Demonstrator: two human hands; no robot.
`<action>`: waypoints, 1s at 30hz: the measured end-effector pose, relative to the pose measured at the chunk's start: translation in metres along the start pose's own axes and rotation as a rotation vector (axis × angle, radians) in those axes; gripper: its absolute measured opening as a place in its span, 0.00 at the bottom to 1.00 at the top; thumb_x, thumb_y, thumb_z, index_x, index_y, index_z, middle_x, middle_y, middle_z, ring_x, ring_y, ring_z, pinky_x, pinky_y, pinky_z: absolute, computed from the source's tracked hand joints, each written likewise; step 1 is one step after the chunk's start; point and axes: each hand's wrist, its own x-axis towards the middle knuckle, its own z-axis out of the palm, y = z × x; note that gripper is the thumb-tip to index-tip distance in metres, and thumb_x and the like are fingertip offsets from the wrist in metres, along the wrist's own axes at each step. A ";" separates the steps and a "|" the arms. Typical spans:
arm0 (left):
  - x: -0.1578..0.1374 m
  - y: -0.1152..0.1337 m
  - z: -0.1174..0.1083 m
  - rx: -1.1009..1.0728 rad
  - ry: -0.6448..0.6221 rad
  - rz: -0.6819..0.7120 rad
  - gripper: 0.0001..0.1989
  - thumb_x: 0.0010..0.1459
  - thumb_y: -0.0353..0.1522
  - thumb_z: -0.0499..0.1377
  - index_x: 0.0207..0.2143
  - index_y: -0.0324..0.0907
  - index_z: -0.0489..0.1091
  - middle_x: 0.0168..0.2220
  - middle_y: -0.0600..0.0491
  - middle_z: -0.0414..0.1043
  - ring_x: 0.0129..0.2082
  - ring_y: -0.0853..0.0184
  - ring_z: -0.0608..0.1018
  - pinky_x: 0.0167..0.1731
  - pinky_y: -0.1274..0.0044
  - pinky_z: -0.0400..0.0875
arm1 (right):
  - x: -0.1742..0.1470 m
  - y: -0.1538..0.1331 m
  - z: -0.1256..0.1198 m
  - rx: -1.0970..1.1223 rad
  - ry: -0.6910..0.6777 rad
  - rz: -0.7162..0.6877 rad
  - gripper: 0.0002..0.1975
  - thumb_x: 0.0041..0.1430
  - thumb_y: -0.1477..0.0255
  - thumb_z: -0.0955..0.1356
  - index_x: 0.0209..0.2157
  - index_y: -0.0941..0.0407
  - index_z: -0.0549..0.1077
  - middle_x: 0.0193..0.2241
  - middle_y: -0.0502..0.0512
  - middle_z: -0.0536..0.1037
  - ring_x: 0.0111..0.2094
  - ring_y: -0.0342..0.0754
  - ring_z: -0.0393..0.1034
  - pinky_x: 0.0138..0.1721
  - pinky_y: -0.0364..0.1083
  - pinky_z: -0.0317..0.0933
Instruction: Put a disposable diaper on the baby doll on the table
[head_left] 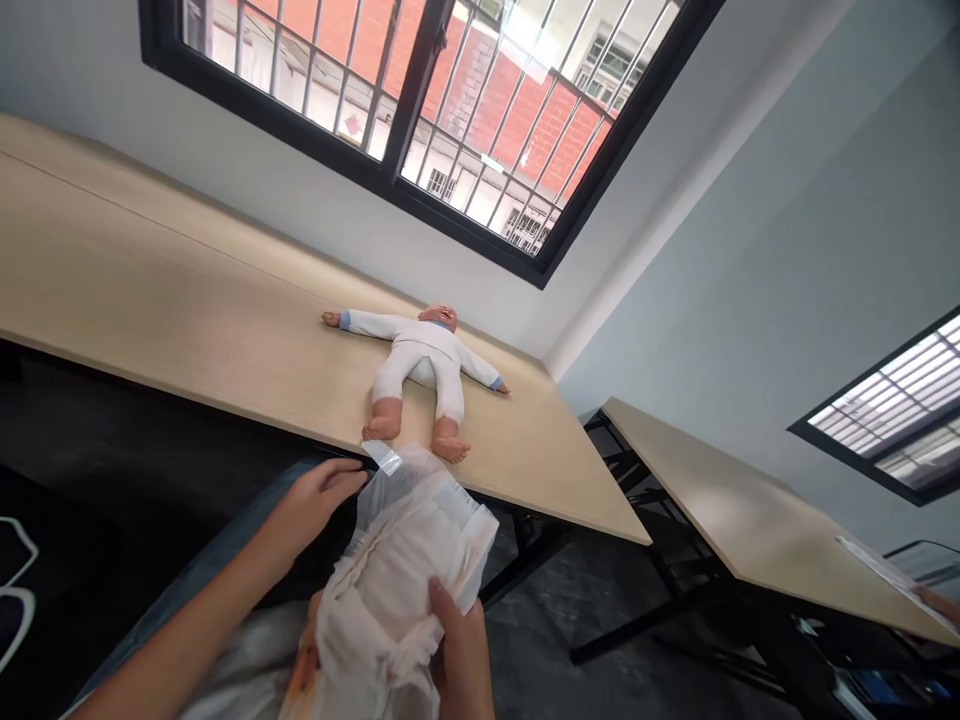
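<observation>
A white diaper (409, 560) is spread partly unfolded in front of me, its upper edge close to the table's front edge. My right hand (461, 640) grips its right side, thumb on top and the other fingers mostly hidden underneath. My left hand (330, 492) is at the diaper's upper left, fingers stretched toward a clear fastening tab (382, 457) that sticks out there. Whether the fingertips touch it is hard to tell. Beyond the diaper a baby doll (427, 350) in a white suit with blue cuffs lies on its back, arms spread and feet toward me.
The doll lies on a long light wood table (225, 330) against the wall under a barred window (390, 180). A second table (750, 510) stands to the right, with part of another person's hand (937, 605) at its far end. Dark floor (540, 610) shows between the tables.
</observation>
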 end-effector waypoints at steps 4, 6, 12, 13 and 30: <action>0.009 0.003 0.030 -0.109 -0.119 -0.056 0.22 0.51 0.50 0.70 0.32 0.39 0.80 0.31 0.49 0.81 0.33 0.60 0.79 0.34 0.75 0.71 | 0.006 0.009 -0.009 -0.021 0.016 -0.028 0.36 0.34 0.54 0.84 0.43 0.58 0.79 0.43 0.62 0.87 0.49 0.66 0.81 0.49 0.56 0.74; 0.004 -0.002 0.039 -0.122 -0.092 -0.033 0.20 0.50 0.48 0.70 0.29 0.39 0.79 0.27 0.52 0.78 0.27 0.65 0.75 0.28 0.77 0.64 | 0.009 0.011 -0.018 -0.044 -0.029 -0.006 0.36 0.35 0.54 0.84 0.45 0.57 0.79 0.45 0.62 0.86 0.53 0.66 0.80 0.53 0.57 0.73; -0.012 -0.019 0.027 -0.221 -0.065 -0.013 0.19 0.52 0.47 0.71 0.28 0.40 0.76 0.27 0.55 0.76 0.27 0.67 0.73 0.29 0.78 0.65 | 0.011 0.017 -0.032 -0.193 0.058 -0.121 0.32 0.36 0.52 0.83 0.41 0.56 0.80 0.43 0.61 0.86 0.51 0.66 0.80 0.50 0.54 0.74; -0.012 -0.021 0.022 -0.257 -0.026 -0.030 0.19 0.51 0.47 0.72 0.29 0.40 0.76 0.28 0.54 0.77 0.28 0.67 0.74 0.30 0.78 0.67 | 0.011 0.018 -0.031 -0.218 0.079 -0.140 0.31 0.36 0.52 0.83 0.40 0.56 0.81 0.42 0.61 0.86 0.50 0.66 0.80 0.49 0.54 0.74; 0.009 -0.053 -0.008 -0.475 0.201 -0.091 0.14 0.53 0.42 0.71 0.35 0.44 0.75 0.30 0.56 0.80 0.31 0.64 0.80 0.32 0.77 0.72 | -0.029 -0.015 0.004 -0.409 0.048 -0.151 0.22 0.36 0.56 0.84 0.28 0.53 0.78 0.27 0.55 0.82 0.38 0.63 0.80 0.39 0.53 0.72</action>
